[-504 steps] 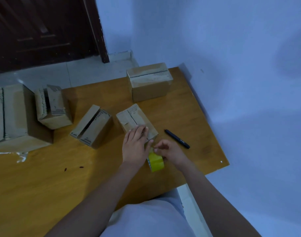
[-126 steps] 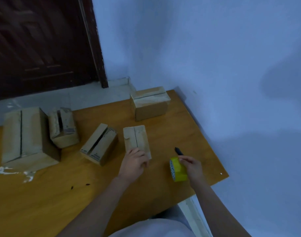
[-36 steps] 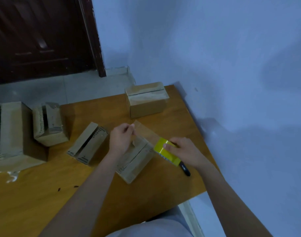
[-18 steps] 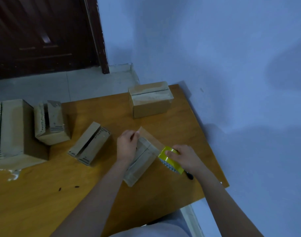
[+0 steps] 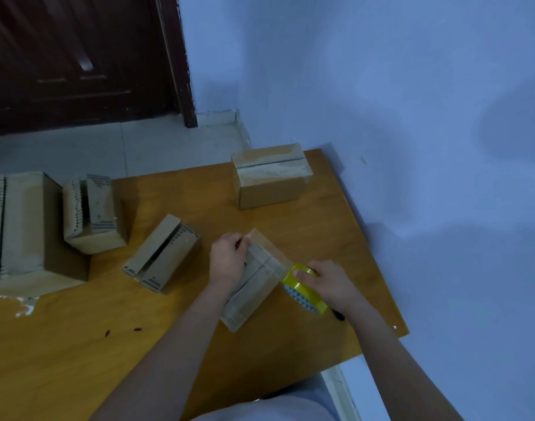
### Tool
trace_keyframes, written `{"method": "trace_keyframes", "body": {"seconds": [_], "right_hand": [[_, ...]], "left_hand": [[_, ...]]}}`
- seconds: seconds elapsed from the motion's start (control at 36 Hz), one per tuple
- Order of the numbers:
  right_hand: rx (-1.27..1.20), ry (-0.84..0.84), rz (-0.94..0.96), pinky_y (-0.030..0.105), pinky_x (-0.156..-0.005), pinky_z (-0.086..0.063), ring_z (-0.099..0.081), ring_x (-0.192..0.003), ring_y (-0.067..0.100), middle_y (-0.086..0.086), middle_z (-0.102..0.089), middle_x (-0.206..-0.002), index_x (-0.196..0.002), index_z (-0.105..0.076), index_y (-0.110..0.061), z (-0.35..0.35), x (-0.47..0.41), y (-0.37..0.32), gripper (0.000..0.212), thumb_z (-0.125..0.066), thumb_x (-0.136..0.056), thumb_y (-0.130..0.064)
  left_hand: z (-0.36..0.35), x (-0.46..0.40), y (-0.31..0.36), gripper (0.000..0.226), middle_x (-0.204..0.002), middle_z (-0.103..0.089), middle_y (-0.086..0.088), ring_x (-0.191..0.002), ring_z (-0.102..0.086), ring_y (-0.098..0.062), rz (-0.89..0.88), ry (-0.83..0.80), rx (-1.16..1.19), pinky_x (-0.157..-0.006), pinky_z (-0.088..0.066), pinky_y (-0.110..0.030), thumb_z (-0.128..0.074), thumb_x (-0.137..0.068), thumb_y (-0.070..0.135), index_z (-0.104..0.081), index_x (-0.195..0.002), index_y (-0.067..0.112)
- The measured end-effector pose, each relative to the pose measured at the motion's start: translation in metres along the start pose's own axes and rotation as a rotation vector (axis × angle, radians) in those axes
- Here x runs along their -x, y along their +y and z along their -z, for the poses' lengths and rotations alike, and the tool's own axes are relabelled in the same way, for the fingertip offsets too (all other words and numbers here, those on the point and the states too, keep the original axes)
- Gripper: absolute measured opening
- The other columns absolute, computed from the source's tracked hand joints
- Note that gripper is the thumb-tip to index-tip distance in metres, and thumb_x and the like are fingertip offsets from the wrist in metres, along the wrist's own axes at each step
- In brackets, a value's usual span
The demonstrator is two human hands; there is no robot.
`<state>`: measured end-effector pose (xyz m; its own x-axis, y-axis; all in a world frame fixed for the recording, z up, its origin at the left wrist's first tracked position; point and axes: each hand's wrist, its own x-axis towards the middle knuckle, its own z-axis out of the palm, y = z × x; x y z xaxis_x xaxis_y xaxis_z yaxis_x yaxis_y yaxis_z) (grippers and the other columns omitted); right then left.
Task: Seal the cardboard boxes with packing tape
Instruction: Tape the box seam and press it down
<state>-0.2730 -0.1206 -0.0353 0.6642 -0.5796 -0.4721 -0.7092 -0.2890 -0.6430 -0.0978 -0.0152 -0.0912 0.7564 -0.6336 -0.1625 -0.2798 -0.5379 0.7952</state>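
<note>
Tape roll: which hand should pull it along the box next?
Probably the right hand: it already grips the tape roll beside the box, while the left hand pinches the strip's free end at the box's far edge.

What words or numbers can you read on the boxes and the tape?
No text can be read anywhere.
Small box: dark printed marks along the flap edges, too small and blurred to read.
Box behind it: the same kind of dark marks, unreadable.
Yellow tape roll held by the right hand: only a triangle pattern on its core, no letters.
</note>
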Motion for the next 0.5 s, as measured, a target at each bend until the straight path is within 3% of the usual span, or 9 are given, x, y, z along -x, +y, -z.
{"method": "trace_keyframes", "body": {"seconds": [0.28, 0.36, 0.5], "right_hand": [[-0.017, -0.024, -0.033, 0.021, -0.051, -0.038, -0.051, -0.054, 0.011, -0.003, -0.053, -0.061, -0.063, -0.054, -0.022, -0.0033, -0.0006, 0.0001, 0.032, -0.056, -0.093, -0.034], [-0.002, -0.029, -0.062, 0.034, -0.060, -0.044, -0.056, -0.063, 0.020, 0.008, -0.058, -0.069, -0.071, -0.060, -0.010, -0.0031, -0.0027, -0.0001, 0.033, -0.057, -0.091, -0.036], [-0.001, -0.023, -0.077, 0.037, -0.061, -0.046, -0.059, -0.067, 0.026, 0.017, -0.062, -0.075, -0.081, -0.062, -0.001, -0.0037, -0.0032, 0.0013, 0.040, -0.057, -0.091, -0.039]], "left_hand": [[0.0016, -0.0012, 0.0040, 0.036, -0.075, -0.056, -0.012, -0.069, -0.051, -0.021, 0.057, -0.036, -0.013, -0.063, -0.041, -0.034, -0.052, -0.097, 0.025, -0.060, -0.074, -0.002], [0.0022, -0.0018, 0.0066, 0.035, -0.072, -0.057, -0.010, -0.067, -0.053, -0.021, 0.115, -0.070, 0.012, -0.059, -0.041, -0.030, -0.053, -0.096, 0.026, -0.060, -0.071, 0.002], [0.0042, -0.0054, 0.0095, 0.026, -0.078, -0.065, -0.006, -0.073, -0.061, -0.017, 0.247, -0.137, 0.082, -0.062, -0.049, -0.027, -0.054, -0.095, 0.027, -0.067, -0.077, 0.013]]}}
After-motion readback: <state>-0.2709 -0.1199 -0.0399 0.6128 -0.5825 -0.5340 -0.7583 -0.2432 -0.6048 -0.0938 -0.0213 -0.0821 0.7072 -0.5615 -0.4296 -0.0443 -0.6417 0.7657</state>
